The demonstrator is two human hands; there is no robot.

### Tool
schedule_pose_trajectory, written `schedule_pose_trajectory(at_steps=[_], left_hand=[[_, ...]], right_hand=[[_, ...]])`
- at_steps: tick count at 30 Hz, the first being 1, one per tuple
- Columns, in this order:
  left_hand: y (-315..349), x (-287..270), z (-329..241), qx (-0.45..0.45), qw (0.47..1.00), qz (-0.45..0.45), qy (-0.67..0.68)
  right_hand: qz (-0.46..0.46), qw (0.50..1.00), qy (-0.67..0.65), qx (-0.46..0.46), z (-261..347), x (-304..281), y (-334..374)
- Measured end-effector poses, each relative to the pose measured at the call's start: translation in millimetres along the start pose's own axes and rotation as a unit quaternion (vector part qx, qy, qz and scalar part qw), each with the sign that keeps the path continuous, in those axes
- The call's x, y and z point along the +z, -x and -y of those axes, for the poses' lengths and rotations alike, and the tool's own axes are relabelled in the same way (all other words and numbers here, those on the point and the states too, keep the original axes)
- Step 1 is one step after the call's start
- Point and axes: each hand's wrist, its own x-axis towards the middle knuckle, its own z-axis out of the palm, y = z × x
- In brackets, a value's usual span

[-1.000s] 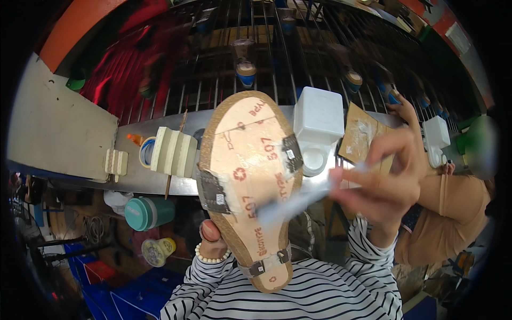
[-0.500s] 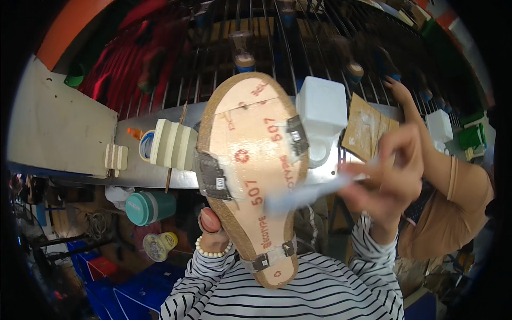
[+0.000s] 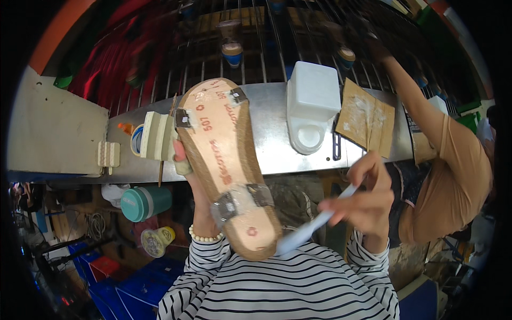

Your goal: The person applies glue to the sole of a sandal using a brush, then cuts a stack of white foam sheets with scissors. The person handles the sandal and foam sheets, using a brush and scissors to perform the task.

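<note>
Sole (image 3: 217,152) tipped left, pale tool (image 3: 304,233) now nr heel (image 3: 252,242). L hand (image 3: 196,188) gripping sole, R hand (image 3: 368,205) pinching tool.

1. Left hand (image 3: 185,166): gripping sandal footbed (image 3: 218,154) by its left edge, underside or top unclear. Toe far, heel near; dark strap ends along both sides.
2. Right hand (image 3: 368,200): pinching pale brush-like tool (image 3: 306,232), blurred. Tip at heel's right edge; contact unclear.
3. Metal table (image 3: 269,120) beyond: cream blocks (image 3: 157,136) left, white container (image 3: 314,90) right of footbed, smeared cardboard (image 3: 368,114) further right.
4. Far side: metal bars, blue-banded item (image 3: 232,56) on them.
5. Near left, below table: teal jug (image 3: 144,204).
6. Right: another person's arm (image 3: 418,106) reaching far.
</note>
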Motion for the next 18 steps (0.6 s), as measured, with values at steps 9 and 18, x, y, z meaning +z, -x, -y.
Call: schedule_pose_trajectory(at_steps=[9, 18], left_hand=[[-17, -5, -7, -0.054, 0.99, 0.116, 0.055], [-41, -50, -51, -0.321, 0.886, 0.335, 0.006]], right_hand=[[-0.057, 0.925, 0.372, 0.052, -80, 15, 3], [-0.075, 0.922, 0.371, 0.086, -89, 22, 9]])
